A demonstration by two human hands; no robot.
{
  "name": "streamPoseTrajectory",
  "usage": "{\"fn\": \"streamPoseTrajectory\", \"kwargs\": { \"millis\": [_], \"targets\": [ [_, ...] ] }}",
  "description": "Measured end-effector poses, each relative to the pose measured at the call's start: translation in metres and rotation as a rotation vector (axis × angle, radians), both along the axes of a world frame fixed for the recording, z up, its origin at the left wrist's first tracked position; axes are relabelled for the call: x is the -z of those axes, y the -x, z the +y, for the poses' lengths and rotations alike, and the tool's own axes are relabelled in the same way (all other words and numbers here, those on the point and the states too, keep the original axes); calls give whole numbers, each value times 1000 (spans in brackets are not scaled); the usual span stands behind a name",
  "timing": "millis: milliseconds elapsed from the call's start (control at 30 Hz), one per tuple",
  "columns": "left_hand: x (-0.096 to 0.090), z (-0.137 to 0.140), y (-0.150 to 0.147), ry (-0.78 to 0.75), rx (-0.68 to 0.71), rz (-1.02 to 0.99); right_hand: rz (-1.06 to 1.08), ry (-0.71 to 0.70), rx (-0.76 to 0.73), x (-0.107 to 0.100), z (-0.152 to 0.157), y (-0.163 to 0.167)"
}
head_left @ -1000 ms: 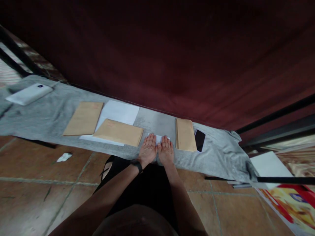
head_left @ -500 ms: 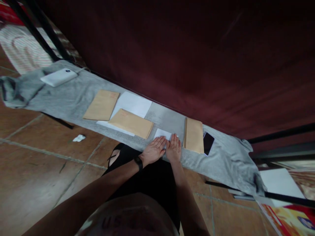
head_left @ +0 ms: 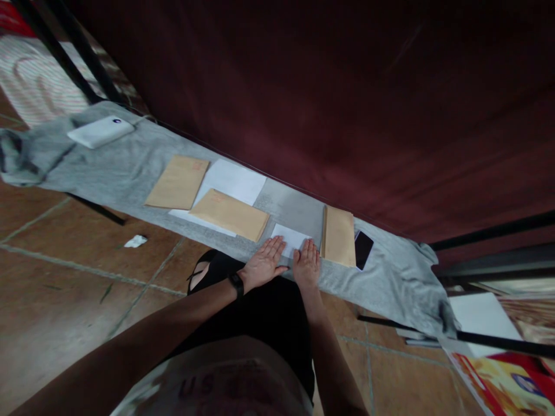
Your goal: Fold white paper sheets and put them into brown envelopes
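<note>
A small white sheet of paper (head_left: 289, 237), perhaps folded, lies near the front edge of the cloth-covered bench. My left hand (head_left: 265, 260) rests flat on its left side, fingers stretched out and thumb apart. On its right side my right hand (head_left: 307, 264) lies flat too, fingers extended. Just left of the paper is a stack of brown envelopes (head_left: 232, 215), partly over larger white sheets (head_left: 236, 179). Another brown envelope pile (head_left: 177, 182) lies farther left. To the right of my right hand stands a further stack of brown envelopes (head_left: 339, 236).
A dark phone (head_left: 363, 251) lies beside the right envelope stack. At the left end of the grey cloth (head_left: 381, 277) sits a white device (head_left: 101, 132) with a cable. A dark red curtain (head_left: 303, 104) hangs behind the bench. Crumpled white paper (head_left: 136, 241) is on the tiled floor.
My left hand has slid left across the small white paper, away from my right hand, uncovering more of it. My right hand stays nearly in place. The view has shifted slightly.
</note>
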State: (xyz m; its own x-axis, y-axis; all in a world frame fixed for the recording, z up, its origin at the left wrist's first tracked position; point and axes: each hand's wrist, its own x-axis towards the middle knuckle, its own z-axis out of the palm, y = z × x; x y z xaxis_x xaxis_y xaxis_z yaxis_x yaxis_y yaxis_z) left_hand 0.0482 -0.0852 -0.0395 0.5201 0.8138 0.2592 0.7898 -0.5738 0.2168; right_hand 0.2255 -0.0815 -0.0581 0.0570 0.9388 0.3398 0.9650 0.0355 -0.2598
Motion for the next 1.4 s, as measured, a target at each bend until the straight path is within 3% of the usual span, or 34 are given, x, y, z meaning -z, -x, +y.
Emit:
{"fn": "streamPoseTrajectory", "kwargs": {
  "millis": [133, 300, 700, 833, 1000, 1133, 1400],
  "targets": [
    [-1, 0, 0, 19, -12, -2, 18, 20, -27, -9, -10, 7],
    [1, 2, 0, 5, -2, -8, 8, 91, -281, -18, -30, 20],
    [7, -8, 20, -1, -40, 11, -41, 86, -164, -15, -54, -9],
    [1, -8, 18, -15, -67, 8, -44, 83, -160, -14, -55, -11],
    [-19, 19, -5, 3, -55, 24, -59, 79, -152, -12, -54, -10],
    [-35, 56, -22, 119, -73, 83, -73, 74, -149, -9, -54, -10],
    [-54, 93, -19, 215, -43, 80, -43, 31, -145, -4, -52, -8]
  ]
}}
